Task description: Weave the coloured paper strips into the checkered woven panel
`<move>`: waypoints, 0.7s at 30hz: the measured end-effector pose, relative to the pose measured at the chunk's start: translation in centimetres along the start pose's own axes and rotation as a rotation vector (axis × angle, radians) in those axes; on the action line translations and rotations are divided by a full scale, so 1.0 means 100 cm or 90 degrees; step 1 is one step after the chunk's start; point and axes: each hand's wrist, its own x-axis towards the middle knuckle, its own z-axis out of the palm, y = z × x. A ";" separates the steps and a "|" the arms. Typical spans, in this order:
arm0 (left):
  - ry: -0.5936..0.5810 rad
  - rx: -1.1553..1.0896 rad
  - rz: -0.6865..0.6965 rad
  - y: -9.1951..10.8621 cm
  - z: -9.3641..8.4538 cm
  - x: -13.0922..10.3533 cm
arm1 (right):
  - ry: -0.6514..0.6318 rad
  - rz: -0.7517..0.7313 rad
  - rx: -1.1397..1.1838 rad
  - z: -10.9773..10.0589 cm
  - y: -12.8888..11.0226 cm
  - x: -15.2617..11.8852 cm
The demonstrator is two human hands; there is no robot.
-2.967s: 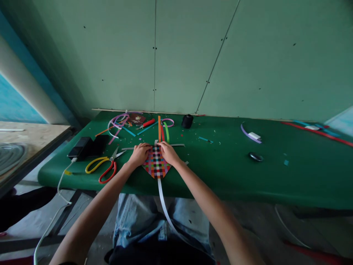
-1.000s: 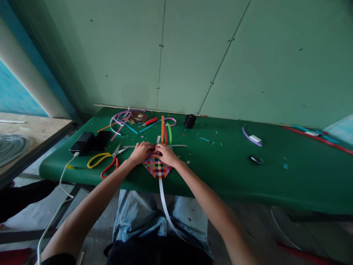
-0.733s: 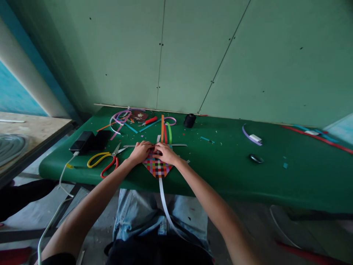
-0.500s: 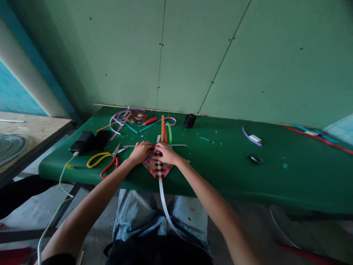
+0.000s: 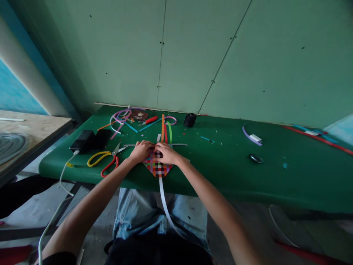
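Observation:
A multicoloured woven piece (image 5: 159,170) lies near the front edge of the green table, its lower end narrowing to a point. My left hand (image 5: 142,151) grips its upper left part, and my right hand (image 5: 166,153) grips the upper right, the fingertips of both nearly meeting. Beyond the hands stick out an orange strip (image 5: 163,129), a red one and a green strip (image 5: 169,133). A grey strip (image 5: 179,145) runs sideways past both hands. From the lower tip a long white strip (image 5: 163,197) hangs over the edge towards my lap. The fingers hide the upper weave.
Yellow-and-red scissors (image 5: 114,154) lie left of the hands, near a black box (image 5: 84,140) with a cable. Behind are a red-handled knife (image 5: 151,120), loose strips (image 5: 121,118) and a black spool (image 5: 189,120). Farther right lie a dark oval object (image 5: 256,158) and a purple strip (image 5: 250,136).

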 end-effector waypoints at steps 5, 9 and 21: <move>-0.002 -0.002 0.004 -0.003 0.002 0.001 | 0.021 -0.009 -0.026 0.001 -0.005 -0.007; -0.010 -0.005 0.014 -0.005 0.000 0.000 | 0.027 -0.013 -0.027 0.001 -0.009 -0.011; 0.018 -0.005 0.018 -0.003 -0.013 -0.005 | 0.175 0.051 0.108 0.009 -0.005 -0.034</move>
